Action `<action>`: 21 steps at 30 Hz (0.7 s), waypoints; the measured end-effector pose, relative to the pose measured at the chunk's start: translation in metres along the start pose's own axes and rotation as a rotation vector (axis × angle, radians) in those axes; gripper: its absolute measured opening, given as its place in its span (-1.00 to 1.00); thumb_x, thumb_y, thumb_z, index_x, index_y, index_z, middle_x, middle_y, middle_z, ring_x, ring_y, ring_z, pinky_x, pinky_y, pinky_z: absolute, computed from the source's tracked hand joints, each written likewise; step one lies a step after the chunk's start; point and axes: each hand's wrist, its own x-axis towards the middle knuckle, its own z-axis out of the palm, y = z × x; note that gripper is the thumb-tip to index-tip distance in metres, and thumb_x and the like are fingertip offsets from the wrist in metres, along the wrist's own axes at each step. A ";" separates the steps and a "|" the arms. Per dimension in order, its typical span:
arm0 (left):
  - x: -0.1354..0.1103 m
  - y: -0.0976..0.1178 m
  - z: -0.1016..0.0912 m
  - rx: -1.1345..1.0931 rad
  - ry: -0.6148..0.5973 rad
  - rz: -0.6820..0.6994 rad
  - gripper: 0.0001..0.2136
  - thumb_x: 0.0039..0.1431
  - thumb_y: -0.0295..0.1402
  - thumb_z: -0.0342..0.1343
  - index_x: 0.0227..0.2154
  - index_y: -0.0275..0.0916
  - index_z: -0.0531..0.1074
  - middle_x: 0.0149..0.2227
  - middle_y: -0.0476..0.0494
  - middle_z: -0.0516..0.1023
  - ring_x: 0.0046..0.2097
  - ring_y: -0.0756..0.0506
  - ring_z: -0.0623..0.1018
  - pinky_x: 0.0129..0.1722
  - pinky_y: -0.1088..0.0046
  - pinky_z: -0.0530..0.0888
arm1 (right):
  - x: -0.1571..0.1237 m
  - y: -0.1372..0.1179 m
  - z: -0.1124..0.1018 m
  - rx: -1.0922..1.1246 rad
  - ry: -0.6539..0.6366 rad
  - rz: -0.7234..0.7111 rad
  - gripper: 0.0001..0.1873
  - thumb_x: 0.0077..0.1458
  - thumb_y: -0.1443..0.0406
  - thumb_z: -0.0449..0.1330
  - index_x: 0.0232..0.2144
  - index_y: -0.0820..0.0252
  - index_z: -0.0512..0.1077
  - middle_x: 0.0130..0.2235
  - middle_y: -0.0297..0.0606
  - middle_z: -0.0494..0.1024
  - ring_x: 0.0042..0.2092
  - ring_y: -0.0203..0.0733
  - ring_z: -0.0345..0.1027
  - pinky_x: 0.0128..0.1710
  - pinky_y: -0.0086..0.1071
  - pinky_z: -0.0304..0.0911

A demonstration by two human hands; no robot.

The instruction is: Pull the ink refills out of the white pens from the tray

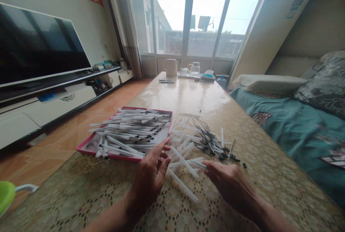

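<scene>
My left hand (pixel 153 167) is beside the near right corner of a red-edged box lid (pixel 129 157), its fingers slightly bent and apart, with nothing visible in them. White pen barrels (pixel 129 126), many with black ends, lie piled in the lid. My right hand (pixel 228 180) pinches the end of a thin, pale pen refill (pixel 198 163), which points left over loose white tubes (pixel 184 162). Its far tip lies among the tubes, so I cannot tell whether it is inside one. Beyond my right hand is a heap of dark-tipped refills (pixel 211 140).
Small black caps (pixel 234 158) lie right of the heap. The long table (pixel 172 203) has a patterned cover. At its far end stand a beige jug (pixel 170 67), a glass jar (pixel 195 68) and a tissue pack (pixel 208 75). A sofa (pixel 283 124) borders the right side.
</scene>
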 end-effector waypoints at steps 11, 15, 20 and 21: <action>-0.018 0.003 0.033 -0.823 -0.392 -0.454 -0.74 -0.02 -0.34 0.21 -0.27 -0.29 0.34 -0.50 -0.03 0.47 -0.52 -0.01 0.52 -0.61 0.59 0.41 | 0.003 -0.022 0.012 0.023 -0.111 -0.113 -0.84 0.19 0.34 -0.06 -0.42 0.16 0.25 -0.53 -0.38 0.39 -0.56 -0.32 0.25 -0.58 -0.43 -0.07; -0.015 -0.004 0.032 -0.900 -0.337 -0.479 -0.79 -0.03 -0.33 0.23 -0.37 -0.34 0.38 -0.58 -0.04 0.49 -0.57 0.03 0.49 -0.63 0.61 0.40 | 0.002 -0.023 0.009 0.152 -0.075 -0.071 -0.84 0.20 0.23 -0.03 -0.32 0.17 0.28 -0.47 -0.35 0.42 -0.48 -0.29 0.30 -0.50 -0.45 0.05; -0.012 -0.007 0.023 -0.940 -0.193 -0.524 -0.76 -0.09 -0.32 0.28 -0.41 -0.34 0.39 -0.56 -0.06 0.51 -0.56 0.02 0.50 -0.61 0.60 0.40 | -0.004 -0.014 -0.008 0.428 -0.018 0.193 -0.59 0.27 0.16 -0.23 -0.50 0.16 0.25 -0.58 -0.42 0.27 -0.54 -0.35 0.19 -0.50 -0.50 0.11; -0.012 -0.007 0.022 -0.941 -0.176 -0.531 -0.76 -0.10 -0.32 0.28 -0.41 -0.34 0.40 -0.55 -0.06 0.51 -0.56 0.02 0.50 -0.61 0.60 0.40 | -0.005 -0.012 -0.009 0.460 -0.017 0.224 -0.57 0.26 0.14 -0.23 -0.53 0.16 0.23 -0.60 -0.43 0.24 -0.55 -0.36 0.17 -0.51 -0.51 0.11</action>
